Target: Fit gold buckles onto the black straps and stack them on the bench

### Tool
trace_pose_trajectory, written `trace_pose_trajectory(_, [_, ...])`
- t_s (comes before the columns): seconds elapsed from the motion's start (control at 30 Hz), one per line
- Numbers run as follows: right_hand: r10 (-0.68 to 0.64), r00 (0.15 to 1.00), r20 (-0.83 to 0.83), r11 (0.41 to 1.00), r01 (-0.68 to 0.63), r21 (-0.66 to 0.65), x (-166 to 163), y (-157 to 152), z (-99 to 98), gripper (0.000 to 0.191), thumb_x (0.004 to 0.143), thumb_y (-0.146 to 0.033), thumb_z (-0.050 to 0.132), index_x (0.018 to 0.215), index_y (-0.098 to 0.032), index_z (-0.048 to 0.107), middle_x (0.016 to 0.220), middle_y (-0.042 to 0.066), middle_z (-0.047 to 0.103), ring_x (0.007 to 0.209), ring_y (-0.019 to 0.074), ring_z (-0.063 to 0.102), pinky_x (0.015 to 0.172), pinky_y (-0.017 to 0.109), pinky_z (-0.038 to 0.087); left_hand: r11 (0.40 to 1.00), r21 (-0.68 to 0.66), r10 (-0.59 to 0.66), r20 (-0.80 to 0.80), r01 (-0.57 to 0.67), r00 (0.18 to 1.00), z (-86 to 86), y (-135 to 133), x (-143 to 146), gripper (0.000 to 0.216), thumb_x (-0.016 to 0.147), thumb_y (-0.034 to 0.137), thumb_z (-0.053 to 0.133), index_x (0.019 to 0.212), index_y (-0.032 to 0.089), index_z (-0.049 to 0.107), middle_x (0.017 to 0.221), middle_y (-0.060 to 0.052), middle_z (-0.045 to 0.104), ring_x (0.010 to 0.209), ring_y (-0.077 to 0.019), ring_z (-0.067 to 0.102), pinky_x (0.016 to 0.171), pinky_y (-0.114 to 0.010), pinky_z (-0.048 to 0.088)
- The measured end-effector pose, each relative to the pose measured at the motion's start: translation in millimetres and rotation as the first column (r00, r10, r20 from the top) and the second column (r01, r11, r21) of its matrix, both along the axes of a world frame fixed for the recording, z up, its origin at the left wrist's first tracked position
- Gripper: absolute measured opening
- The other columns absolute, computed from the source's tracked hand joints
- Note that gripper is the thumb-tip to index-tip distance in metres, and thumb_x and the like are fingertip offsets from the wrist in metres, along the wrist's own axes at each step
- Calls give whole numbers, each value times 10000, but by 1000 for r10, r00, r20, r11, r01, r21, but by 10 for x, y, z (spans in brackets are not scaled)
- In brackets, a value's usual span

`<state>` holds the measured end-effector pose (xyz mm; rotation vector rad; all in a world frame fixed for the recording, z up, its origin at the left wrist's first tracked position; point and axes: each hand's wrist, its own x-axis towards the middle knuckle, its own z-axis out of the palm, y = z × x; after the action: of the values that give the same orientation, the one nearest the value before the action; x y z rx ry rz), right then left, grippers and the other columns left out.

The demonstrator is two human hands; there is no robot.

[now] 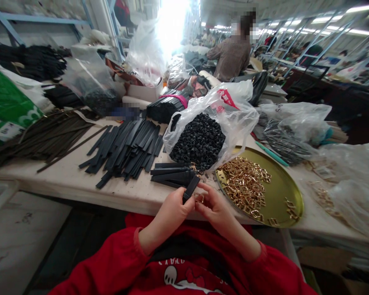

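Note:
My left hand [177, 205] is closed round a short black strap [191, 189], which tilts up and away from me. Beside it, my right hand [211, 201] pinches a small gold buckle [199, 198] close to the strap's lower end; whether buckle and strap are joined I cannot tell. Just beyond my hands lies a small stack of black straps with gold buckles [172, 175]. A clear plastic bag [237, 123] holds many small black loops [199, 139]. To the right, a round gold-coloured tray [284, 184] carries a heap of gold buckles [246, 186].
Loose black strips [127, 149] are piled left of the bag, with long brown strips [46, 137] farther left. Behind them lies a black bundle [167, 104] tied in pink. A teal pen-like tool [271, 153] rests behind the tray. Plastic bags crowd the right. Another person [232, 55] stands farther back.

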<state>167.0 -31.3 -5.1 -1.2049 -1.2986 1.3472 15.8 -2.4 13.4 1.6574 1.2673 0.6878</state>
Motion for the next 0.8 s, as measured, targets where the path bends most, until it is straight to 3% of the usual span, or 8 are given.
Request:
trace_pose_trajectory(0.1, [-107, 991, 81, 993, 103, 58, -31, -3, -48, 253, 734, -284, 627, 972, -208, 594, 706, -19, 587, 610, 108, 522, 591, 249, 432, 1000, -3, 1, -6, -1, 1000, 0, -28, -3, 248, 812, 353, 468, 802, 137, 591, 736, -33, 631, 675, -156, 546, 609, -252, 402])
trace_pose_trajectory(0.17, [-169, 986, 11, 986, 169, 3, -44, 5, -24, 201, 705, -302, 663, 868, -194, 623, 672, -23, 592, 589, 102, 525, 571, 238, 437, 999, -10, -33, 23, 33, 999, 9, -42, -22, 261, 821, 368, 458, 813, 141, 584, 732, -22, 616, 674, -149, 536, 613, -247, 401])
trace_pose_trajectory(0.3, [-346, 882, -320, 922, 257, -289, -71, 31, 62, 281, 615, -306, 755, 834, -185, 627, 671, -39, 608, 553, 69, 554, 557, 202, 484, 995, -28, -92, 42, 93, 995, 55, -65, -126, 323, 876, 403, 348, 812, 154, 545, 644, 17, 543, 596, -122, 485, 551, -219, 368])
trace_pose_trajectory(0.4, [-463, 732, -500, 853, 214, -476, -102, 29, 87, 350, 545, -246, 807, 845, -191, 635, 690, -45, 617, 554, 51, 574, 553, 162, 515, 986, -25, -165, -50, 164, 985, 92, -91, -213, 341, 889, 387, 313, 781, 163, 546, 616, 18, 525, 569, -123, 470, 531, -215, 345])
trace_pose_trajectory(0.5, [-510, 650, -563, 812, 146, -566, -147, -5, 76, 361, 512, -209, 826, 817, -192, 635, 686, -41, 628, 538, 52, 585, 517, 138, 523, 970, 1, -240, -135, 242, 961, 111, -119, -239, 326, 891, 361, 316, 804, 175, 568, 662, 1, 570, 609, -137, 507, 568, -219, 353])
trace_pose_trajectory(0.63, [-510, 663, -548, 811, 159, -563, -173, -59, 44, 320, 554, -233, 811, 815, -186, 631, 636, -53, 612, 513, 46, 583, 490, 114, 518, 951, 10, -299, -222, 309, 928, 118, -111, -217, 310, 896, 335, 306, 810, 182, 562, 739, -20, 613, 672, -151, 548, 603, -221, 357])
trace_pose_trajectory(0.8, [-504, 693, -516, 803, 156, -575, -170, -83, -8, 294, 578, -252, 796, 816, -173, 643, 618, -55, 601, 484, 35, 555, 475, 111, 495, 924, -15, -365, -332, 382, 870, 117, -55, -233, 302, 891, 336, 321, 765, 184, 549, 690, -16, 599, 614, -144, 533, 552, -231, 313])
